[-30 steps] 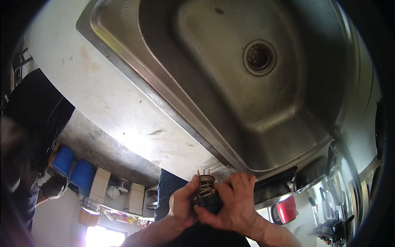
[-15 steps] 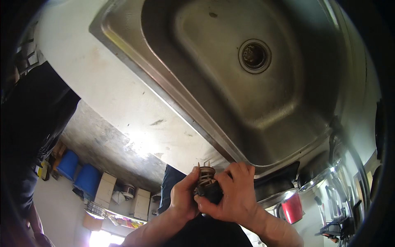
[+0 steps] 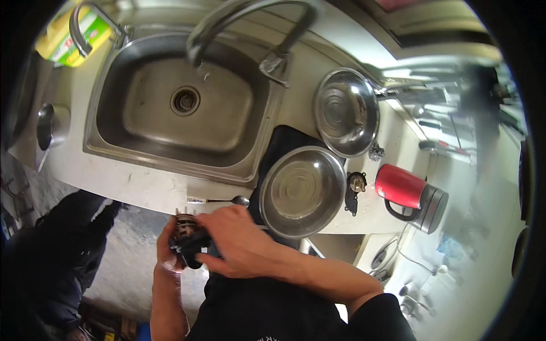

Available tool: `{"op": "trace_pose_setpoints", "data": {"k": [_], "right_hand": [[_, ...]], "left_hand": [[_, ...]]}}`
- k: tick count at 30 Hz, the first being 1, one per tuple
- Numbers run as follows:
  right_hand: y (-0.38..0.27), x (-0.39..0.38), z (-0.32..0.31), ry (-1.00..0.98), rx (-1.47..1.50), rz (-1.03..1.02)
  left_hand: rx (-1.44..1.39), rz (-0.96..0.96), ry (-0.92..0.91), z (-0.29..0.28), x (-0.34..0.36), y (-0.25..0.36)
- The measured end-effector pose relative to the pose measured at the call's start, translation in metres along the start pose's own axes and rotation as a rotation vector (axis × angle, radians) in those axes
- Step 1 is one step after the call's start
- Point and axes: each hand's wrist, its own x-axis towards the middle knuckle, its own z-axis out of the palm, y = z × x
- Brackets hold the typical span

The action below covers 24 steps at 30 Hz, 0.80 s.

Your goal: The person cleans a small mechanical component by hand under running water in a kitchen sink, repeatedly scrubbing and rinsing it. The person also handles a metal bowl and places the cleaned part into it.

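Note:
A black part with a coil spring and thin prongs at its top, like an engine thermostat (image 3: 187, 241), is held in front of me, just short of the counter's front edge. My left hand (image 3: 165, 247) is closed round its left side. My right hand (image 3: 242, 238), slightly blurred, reaches across from the right, thumb and fingers closed about the part's other side. Just beyond my hands a spoon (image 3: 240, 200) lies on the counter. Right of my hands stands a steel bowl (image 3: 301, 192) with some clear liquid in it.
The steel sink (image 3: 187, 133) with its curved tap (image 3: 304, 23) lies beyond the counter edge. A second steel bowl (image 3: 344, 113), a black part with a brass-coloured centre (image 3: 356, 182) and a red kettle (image 3: 398, 186) stand at right. A person in dark clothes (image 3: 62, 244) is at left.
My view has swung and drawn back, so the whole sink, the bowls and the kettle now show. The part stays in my hands, now left of centre; my right forearm now crosses my body.

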Motion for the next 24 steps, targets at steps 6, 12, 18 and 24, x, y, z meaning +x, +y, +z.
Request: {"op": "trace_pose_setpoints", "data": {"k": [6, 12, 18, 24], "right_hand": [[0.081, -0.154, -0.049, 0.081, -0.154, 0.018], [0.124, -0.233, -0.066, 0.297, -0.208, -0.032], [0.152, -0.270, -0.079, 0.400, -0.162, -0.083], [0.167, -0.290, -0.085, 0.423, -0.136, -0.118]], "left_hand": [[0.407, -0.133, -0.343, 0.064, 0.018, -0.062], [0.651, -0.094, -0.357, 0.112, 0.047, -0.129], [0.670, 0.006, -0.279, 0.128, 0.038, -0.170], [0.645, 0.086, -0.253, 0.128, 0.029, -0.199]]}}
